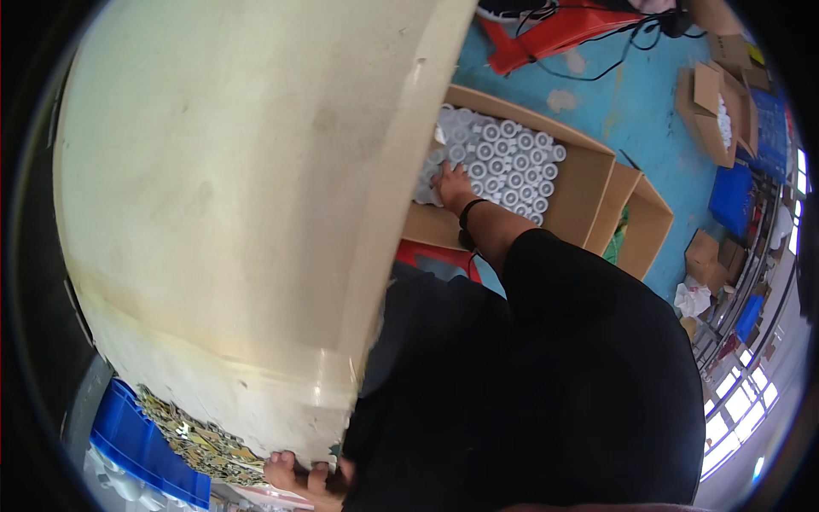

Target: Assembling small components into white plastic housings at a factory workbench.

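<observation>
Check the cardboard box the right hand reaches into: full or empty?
Partly full. White round caps cover much of the cardboard box; bare cardboard shows right of them. Right hand rests on them.

Blue-painted floor (648,111) with open cardboard boxes (589,183), red stool (554,34), black cables (597,51).

The tabletop (239,196) is a smooth, cream-coloured surface with a dull sheen, scuffed and stained, roughest along its worn lower edge. The box (589,183) is matt brown corrugated cardboard and holds white plastic caps (512,162) with a smooth, slightly glossy finish; the right hand (452,183) rests on them, its wrist carrying a matt black band (467,213). The bin (141,444) is glossy blue plastic and holds shiny metal parts (200,439), the floor (648,111) is matt blue paint worn through in patches, and the shirt (546,384) is matt black cloth.
</observation>
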`<state>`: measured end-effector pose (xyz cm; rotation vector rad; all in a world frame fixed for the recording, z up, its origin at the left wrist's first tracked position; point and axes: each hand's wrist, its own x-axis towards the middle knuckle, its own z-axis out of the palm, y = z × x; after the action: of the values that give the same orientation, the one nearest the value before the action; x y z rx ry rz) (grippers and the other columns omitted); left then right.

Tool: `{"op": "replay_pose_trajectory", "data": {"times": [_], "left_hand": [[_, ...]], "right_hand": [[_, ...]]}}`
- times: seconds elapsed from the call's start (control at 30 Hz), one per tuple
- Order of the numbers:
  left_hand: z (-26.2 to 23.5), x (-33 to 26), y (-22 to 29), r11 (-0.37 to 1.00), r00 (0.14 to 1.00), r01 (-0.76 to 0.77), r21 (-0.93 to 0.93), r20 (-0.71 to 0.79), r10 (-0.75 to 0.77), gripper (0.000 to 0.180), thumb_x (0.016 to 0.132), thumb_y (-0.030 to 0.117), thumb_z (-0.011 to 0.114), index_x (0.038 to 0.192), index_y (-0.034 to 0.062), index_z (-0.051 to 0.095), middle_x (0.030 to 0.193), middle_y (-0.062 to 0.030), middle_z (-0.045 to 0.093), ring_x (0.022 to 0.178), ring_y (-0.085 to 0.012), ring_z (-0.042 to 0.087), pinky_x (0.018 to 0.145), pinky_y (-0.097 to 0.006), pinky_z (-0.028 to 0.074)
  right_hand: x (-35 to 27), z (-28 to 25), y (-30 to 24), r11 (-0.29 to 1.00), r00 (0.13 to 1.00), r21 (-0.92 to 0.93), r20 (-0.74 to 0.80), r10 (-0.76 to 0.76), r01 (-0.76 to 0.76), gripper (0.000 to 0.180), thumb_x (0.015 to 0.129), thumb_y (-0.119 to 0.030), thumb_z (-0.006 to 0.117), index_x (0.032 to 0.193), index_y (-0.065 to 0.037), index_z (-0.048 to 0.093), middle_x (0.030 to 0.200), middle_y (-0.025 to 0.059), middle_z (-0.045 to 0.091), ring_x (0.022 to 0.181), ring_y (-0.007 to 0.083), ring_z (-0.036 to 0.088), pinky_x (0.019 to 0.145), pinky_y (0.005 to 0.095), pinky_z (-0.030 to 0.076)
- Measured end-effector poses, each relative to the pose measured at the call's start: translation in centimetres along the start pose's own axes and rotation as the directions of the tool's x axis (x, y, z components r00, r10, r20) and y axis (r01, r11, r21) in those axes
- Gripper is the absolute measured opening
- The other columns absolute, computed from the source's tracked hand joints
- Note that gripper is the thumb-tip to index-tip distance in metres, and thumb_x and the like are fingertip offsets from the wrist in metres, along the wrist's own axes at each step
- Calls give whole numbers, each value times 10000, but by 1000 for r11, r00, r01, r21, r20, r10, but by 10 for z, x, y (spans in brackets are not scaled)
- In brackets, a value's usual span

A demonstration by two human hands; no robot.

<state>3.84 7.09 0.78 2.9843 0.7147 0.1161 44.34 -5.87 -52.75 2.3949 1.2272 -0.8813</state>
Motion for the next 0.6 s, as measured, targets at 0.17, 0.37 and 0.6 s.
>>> {"op": "replay_pose_trajectory", "data": {"times": [0.17, 0.37, 0.6], "left_hand": [[-3, 24, 13, 974, 981, 187, -125, 67, -180, 421, 894, 231, 705, 1268, 160, 525, 1421, -272, 516, 1209, -517, 545, 1001, -653, 435], [-15, 47, 22, 978, 989, 108, -177, -82, -124, 338, 866, 130, 723, 1185, 53, 642, 1390, -231, 579, 1234, -455, 567, 1037, -595, 435], [-21, -4, 27, 917, 863, -88, -389, -489, -124, 317, 785, 18, 757, 1099, 31, 714, 1205, -179, 662, 1031, -388, 656, 887, -469, 526]], "right_hand": [[-35, -71, 28, 947, 994, 319, 79, -73, 44, 697, 668, -251, 943, 1305, -178, 671, 1464, 253, 428, 1244, 529, 541, 1035, 535, 519], [-82, -126, 65, 290, 993, 951, 83, 89, -106, 643, 780, -290, 940, 1312, -101, 632, 1036, 88, 701, 824, 161, 661, 672, 330, 553], [-227, -307, 84, -558, 749, 796, -513, -419, 232, 798, 942, -465, 751, 1572, -115, 408, 1548, 143, 531, 1402, 347, 548, 1129, 568, 476]]}}
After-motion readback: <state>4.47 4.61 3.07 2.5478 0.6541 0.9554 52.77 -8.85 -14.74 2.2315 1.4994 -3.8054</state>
